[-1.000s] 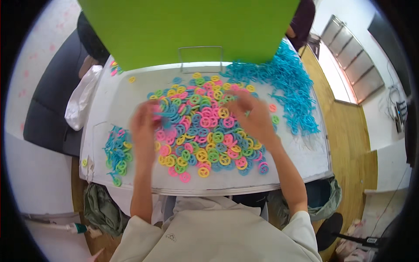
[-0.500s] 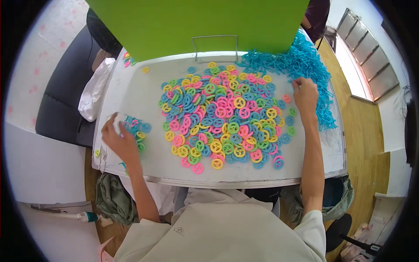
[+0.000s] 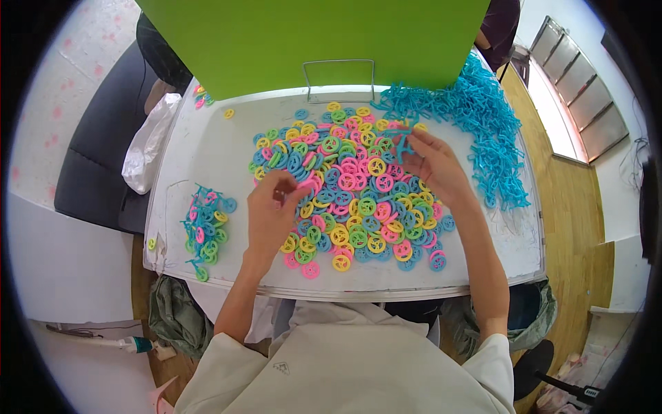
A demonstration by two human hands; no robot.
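Head view. Left hand (image 3: 272,209): fingers curled at a pink wheel (image 3: 312,183), left side of wheel pile (image 3: 367,207); cannot tell whether gripped. Right hand (image 3: 441,170): fingers pinching a blue branched piece (image 3: 403,147) above the pile, over bench (image 3: 231,148). Both pieces: likely light, stiff, somewhat slippery; best held by rim or stem.

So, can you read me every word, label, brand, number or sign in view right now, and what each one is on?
No text can be read anywhere here.
Pale shirt: a small dark mark, too small to make out.
Black pole, lower right: tiny pale marks, too small to read.
Colourful wheels and blue plastic pieces: no lettering visible.
Green board: no lettering visible.
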